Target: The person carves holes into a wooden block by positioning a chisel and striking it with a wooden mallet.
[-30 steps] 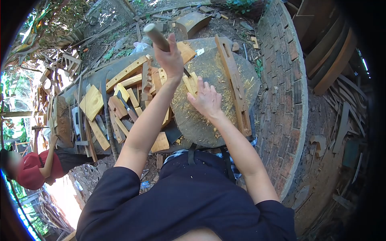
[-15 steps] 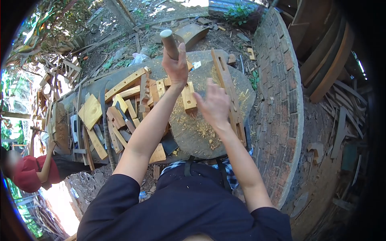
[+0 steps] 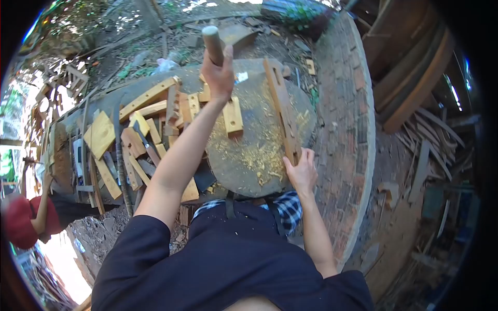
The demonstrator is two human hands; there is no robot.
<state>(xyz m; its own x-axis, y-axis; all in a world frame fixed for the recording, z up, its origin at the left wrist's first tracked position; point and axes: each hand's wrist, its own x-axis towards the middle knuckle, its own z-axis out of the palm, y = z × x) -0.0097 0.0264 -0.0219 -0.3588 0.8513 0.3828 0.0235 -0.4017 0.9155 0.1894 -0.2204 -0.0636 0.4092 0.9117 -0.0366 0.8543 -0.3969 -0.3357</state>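
Note:
My left hand is closed around a tool with a thick round wooden handle; its lower end is hidden. Just below that hand, a pale wooden block with holes lies on the round work surface, among wood chips. At the right side of the surface is a long slotted wooden beam. My right hand grips the beam's near end, thumb on the near side and fingers over the far side.
Left of the block are a pale board, a knife and several wood pieces. A brick wall runs along the right. At the far left a person in a red top works at another piece.
My right hand has left the pale block and moved right and nearer, taking hold of the slotted beam. The tool in my left hand has risen off the block. The view has shifted.

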